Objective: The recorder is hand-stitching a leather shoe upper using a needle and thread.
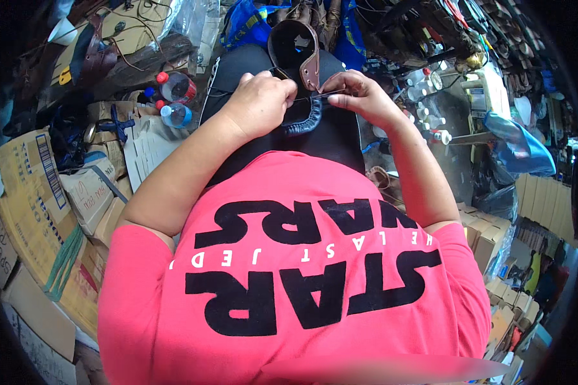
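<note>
A dark leather shoe [295, 45] with a brown strap and a padded black edge rests on my lap, on black trousers. My left hand [263, 99] is closed in a fist on the shoe's padded edge and pinches a thin thread. My right hand [356, 90] pinches the other end of that thread beside the brown strap. The thread runs taut between both hands. My pink printed shirt fills the lower part of the view.
Cardboard boxes [32, 192] are stacked at my left, with two plastic bottles [173, 99] with red caps above them. Blue bags [250, 22] lie behind the shoe. Small white bottles [427, 109] and a blue bag [520, 144] crowd the right; more boxes [494, 244] sit lower right.
</note>
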{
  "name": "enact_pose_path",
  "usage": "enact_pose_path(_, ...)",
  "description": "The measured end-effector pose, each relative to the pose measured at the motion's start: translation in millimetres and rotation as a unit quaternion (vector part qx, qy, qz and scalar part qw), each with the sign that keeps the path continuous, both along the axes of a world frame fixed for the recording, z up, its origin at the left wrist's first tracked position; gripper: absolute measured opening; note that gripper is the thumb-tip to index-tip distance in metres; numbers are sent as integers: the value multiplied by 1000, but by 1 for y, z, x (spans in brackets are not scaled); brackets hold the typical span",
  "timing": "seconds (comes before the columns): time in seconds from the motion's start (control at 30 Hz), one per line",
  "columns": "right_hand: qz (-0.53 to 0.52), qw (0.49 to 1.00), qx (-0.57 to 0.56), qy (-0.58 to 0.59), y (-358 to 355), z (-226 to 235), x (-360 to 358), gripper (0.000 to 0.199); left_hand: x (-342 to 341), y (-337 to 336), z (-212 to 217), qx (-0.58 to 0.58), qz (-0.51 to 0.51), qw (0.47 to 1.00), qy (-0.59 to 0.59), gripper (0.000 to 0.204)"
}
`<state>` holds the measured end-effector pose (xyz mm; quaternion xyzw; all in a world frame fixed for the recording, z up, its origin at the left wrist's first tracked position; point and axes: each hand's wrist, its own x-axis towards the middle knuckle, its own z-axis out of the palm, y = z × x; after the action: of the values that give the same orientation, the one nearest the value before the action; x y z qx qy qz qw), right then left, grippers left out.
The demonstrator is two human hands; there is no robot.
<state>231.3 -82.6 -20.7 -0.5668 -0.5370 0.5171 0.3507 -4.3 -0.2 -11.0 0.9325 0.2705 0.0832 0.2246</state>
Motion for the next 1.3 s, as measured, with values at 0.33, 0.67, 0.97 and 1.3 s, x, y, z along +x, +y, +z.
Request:
enact_pose_path(0.33, -34, 995, 38, -82, -25, 34, 13, 12, 4, 2, -7, -10, -24, 999, -26, 16)
enact_pose_path(0.67, -75, 878, 161, -444, 7, 14, 41, 17, 6, 1, -7, 40, -33, 998, -21, 14)
enact_pose_path(0.97, 189, 746, 266, -580, 3, 50, -23, 10, 5, -3, -5, 37, -23, 999, 8, 13)
enact_pose_path(1.3, 188, 756, 255, -573, 2, 20, 15, 19, -40, -10, 2, 194, -44, 980, -16, 15)
